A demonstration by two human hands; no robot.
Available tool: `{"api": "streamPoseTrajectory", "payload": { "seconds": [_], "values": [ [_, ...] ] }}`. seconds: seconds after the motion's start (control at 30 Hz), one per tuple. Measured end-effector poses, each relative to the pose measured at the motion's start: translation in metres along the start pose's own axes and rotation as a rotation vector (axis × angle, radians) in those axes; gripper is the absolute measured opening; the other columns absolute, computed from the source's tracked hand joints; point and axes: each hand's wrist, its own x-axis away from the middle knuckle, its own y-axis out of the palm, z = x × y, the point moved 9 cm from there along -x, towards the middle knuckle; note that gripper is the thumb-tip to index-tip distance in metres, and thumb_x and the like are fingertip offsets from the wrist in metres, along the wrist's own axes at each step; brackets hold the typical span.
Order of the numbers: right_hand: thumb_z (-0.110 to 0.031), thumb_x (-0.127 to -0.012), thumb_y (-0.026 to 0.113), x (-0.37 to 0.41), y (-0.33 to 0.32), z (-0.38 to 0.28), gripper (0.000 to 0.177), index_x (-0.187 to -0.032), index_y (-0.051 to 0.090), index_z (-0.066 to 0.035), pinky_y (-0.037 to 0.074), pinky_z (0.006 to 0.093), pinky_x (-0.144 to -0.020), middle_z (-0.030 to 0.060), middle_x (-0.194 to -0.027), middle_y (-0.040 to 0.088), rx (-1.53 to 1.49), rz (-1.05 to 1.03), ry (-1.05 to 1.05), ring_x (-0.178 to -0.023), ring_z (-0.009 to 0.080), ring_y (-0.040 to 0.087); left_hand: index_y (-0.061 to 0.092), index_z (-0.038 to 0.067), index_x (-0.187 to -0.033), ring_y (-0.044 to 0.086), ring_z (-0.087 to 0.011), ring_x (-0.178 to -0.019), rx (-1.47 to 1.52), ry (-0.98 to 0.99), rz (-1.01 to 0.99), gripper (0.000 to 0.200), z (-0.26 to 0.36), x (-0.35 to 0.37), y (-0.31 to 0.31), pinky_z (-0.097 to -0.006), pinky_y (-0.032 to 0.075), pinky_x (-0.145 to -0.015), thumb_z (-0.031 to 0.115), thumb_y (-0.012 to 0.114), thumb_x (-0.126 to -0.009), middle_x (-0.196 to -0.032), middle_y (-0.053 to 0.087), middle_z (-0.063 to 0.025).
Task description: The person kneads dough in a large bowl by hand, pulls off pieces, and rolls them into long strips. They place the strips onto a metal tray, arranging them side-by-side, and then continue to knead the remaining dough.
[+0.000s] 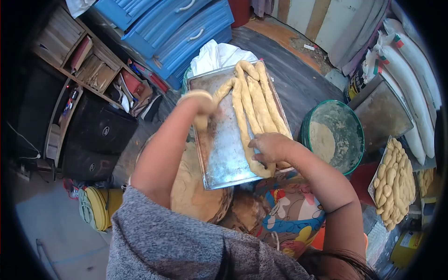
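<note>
Long ropes of pale yellow dough (258, 105) lie side by side on the right half of a worn metal baking tray (219, 158). One dough rope (225, 90) loops from the tray's far end to my left hand (201, 102), which is raised over the tray's left edge. That hand is smeared by motion, but it is closed around the rope, with an end hanging below it. My right hand (273, 148) is down at the tray's near right, its thumb and fingers curled round the near end of the dough ropes.
A green basin (333, 137) with flour stands right of the tray. Another tray of shaped dough (394, 182) sits farther right, near full white sacks (410, 79). Blue drawers (172, 32) stand behind. A round wooden board (196, 186) lies at the near left.
</note>
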Motion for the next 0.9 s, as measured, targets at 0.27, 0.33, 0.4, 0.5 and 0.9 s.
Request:
{"api": "streamPoseTrajectory", "payload": {
  "seconds": [0.27,0.33,0.4,0.5,0.9],
  "values": [
    [-0.029,-0.078,0.062,-0.017,-0.02,0.016,0.046,-0.118,0.053,-0.007,0.045,0.0405,-0.082,0.0154,-0.101,0.058,0.006,0.067,0.031,-0.096,0.0311,0.057,0.059,0.004,-0.111,0.059,-0.0281,-0.095,0.193,0.45,0.31,0.059,0.037,0.013,0.014,-0.0369,0.041,-0.086,0.051,0.058,-0.076,-0.098,0.062,-0.0206],
    [-0.029,-0.079,0.061,-0.016,-0.021,0.017,0.046,-0.118,0.052,-0.007,0.045,0.0406,-0.083,0.0153,-0.103,0.057,-0.02,0.08,0.038,-0.096,0.0313,0.057,0.058,0.003,-0.111,0.058,-0.0286,-0.096,0.355,0.325,0.609,0.056,0.004,-0.04,-0.006,-0.0369,0.042,-0.086,0.047,0.059,-0.076,-0.099,0.062,-0.0211],
    [-0.029,-0.079,0.061,-0.016,-0.025,0.02,0.046,-0.119,0.052,-0.007,0.045,0.0407,-0.083,0.0152,-0.104,0.056,-0.041,0.097,0.045,-0.097,0.0316,0.056,0.057,0.002,-0.113,0.057,-0.0303,-0.099,0.211,0.158,0.673,0.054,-0.006,-0.073,-0.01,-0.0361,0.042,-0.087,0.041,0.063,-0.075,-0.104,0.061,-0.0205],
    [-0.03,-0.08,0.06,-0.015,-0.026,0.026,0.047,-0.121,0.051,-0.008,0.044,0.0412,-0.084,0.0149,-0.107,0.055,-0.124,0.091,0.023,-0.097,0.0322,0.056,0.056,0.002,-0.112,0.055,-0.0333,-0.103,0.381,0.17,0.766,0.048,0.006,-0.081,-0.022,-0.0392,0.042,-0.089,0.033,0.065,-0.077,-0.109,0.058,-0.0219],
    [-0.029,-0.081,0.06,-0.021,-0.045,0.028,0.05,-0.123,0.048,-0.005,0.042,0.0395,-0.089,0.0149,-0.113,0.053,-0.207,0.128,-0.015,-0.103,0.0326,0.053,0.04,-0.002,-0.128,0.039,-0.0302,-0.121,1.01,0.354,0.908,0.06,-0.014,-0.095,-0.025,-0.0353,0.028,-0.103,0.035,0.057,-0.084,-0.13,0.041,-0.0215]
  ]
}}
